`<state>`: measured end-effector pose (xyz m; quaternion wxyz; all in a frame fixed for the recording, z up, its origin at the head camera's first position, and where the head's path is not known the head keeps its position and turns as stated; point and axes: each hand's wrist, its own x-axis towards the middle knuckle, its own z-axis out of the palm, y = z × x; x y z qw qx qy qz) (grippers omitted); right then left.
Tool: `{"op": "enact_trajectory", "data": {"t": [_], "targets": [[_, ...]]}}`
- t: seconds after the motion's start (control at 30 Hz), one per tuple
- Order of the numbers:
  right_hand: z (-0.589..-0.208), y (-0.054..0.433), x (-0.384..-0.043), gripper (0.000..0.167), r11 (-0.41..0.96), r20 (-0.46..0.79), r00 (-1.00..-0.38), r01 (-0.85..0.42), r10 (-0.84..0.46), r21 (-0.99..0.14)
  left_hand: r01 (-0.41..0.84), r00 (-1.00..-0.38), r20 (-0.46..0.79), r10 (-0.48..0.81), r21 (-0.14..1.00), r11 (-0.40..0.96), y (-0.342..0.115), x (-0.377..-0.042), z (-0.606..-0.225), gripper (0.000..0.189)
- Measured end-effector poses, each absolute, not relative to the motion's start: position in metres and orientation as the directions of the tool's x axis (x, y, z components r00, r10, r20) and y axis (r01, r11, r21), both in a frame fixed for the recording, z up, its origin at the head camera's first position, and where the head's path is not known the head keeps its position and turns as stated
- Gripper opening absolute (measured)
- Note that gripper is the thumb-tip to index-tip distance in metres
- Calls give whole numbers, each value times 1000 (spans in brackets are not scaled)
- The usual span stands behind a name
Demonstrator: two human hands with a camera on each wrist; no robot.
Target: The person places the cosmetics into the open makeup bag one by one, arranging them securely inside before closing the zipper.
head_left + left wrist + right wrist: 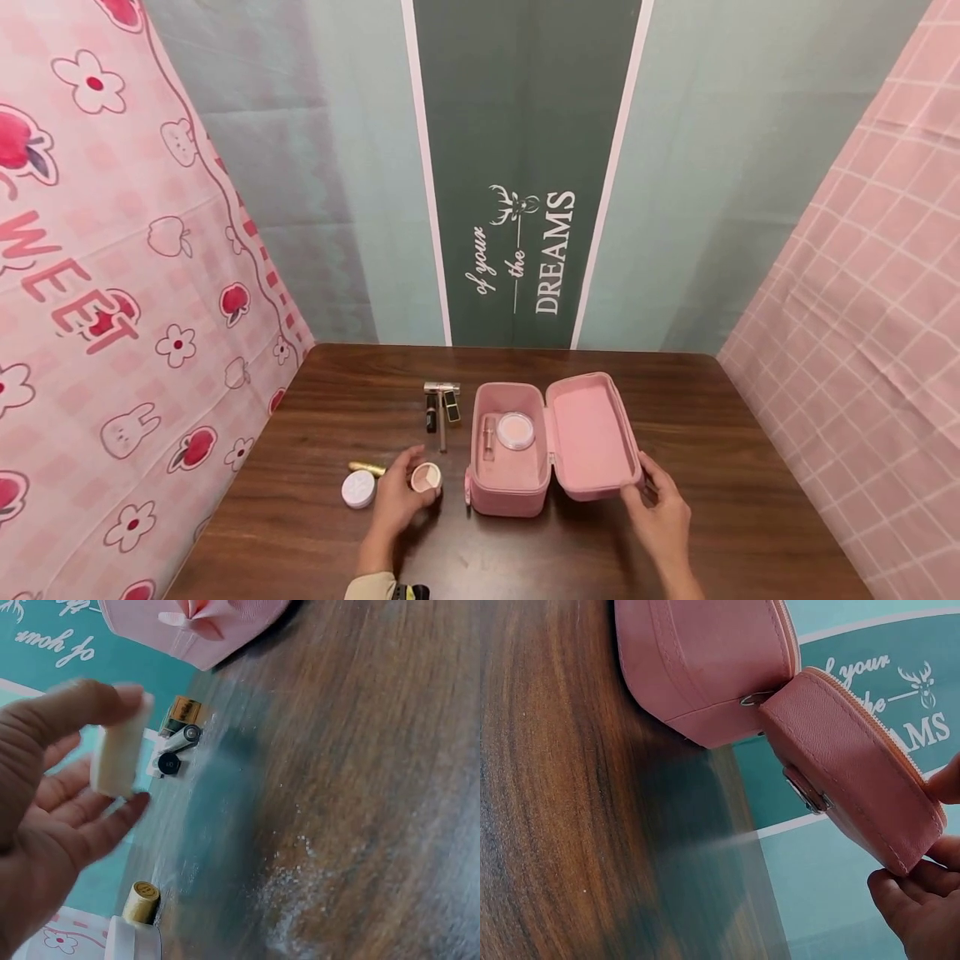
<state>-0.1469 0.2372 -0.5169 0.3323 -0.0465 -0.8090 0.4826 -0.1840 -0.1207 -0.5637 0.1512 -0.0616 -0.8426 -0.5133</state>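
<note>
Evidently, one hand holds a round compact while the other grips a pink lid

Currently, a round three-shade compact [426, 477] sits in the left hand [397, 494], its thumb and fingers parted just as far as the compact's width and pinching it at the rim. From the left wrist it shows edge-on, cream-coloured and blurred.

Between two and three o'clock from the compact, near it and apart, stands a pink case [510, 502]. Within it lie a round, pale pink powder [515, 431] and, just beside that at nine o'clock, a slim pinkish tube [489, 437]. The case's lid [592, 437] extends toward three o'clock. The right hand [662, 510] grips that lid's corner between four and five o'clock, thumb on one side and fingers on the other, separated only by its thickness.

At nine o'clock from the held compact, beyond the left hand, rest a white round jar [358, 490] and a gold tube [366, 468]. Toward twelve o'clock lie a silver tube [442, 387], a black tube [431, 414], a slender stick [442, 429] and a black-and-gold piece [452, 407], close together on the brown wood-grain counter [300, 433]. Behind hangs a green lettered backdrop [525, 108].
</note>
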Motion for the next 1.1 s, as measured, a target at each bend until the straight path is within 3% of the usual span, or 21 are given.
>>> {"op": "enact_trajectory", "data": {"t": [0.23,0.5,1.1], "targets": [[-519,238,-147,42,537,486,-777,-230,401,-812,343,-893,427,-141,850,399,-116,-183,-561,67],[-518,239,-149,42,536,482,-778,-226,404,-813,478,-780,578,-239,798,367,-105,-177,-537,60],[-517,237,-151,41,537,482,-775,-223,408,-814,456,-818,539,-200,820,346,-98,-172,-517,57]]}}
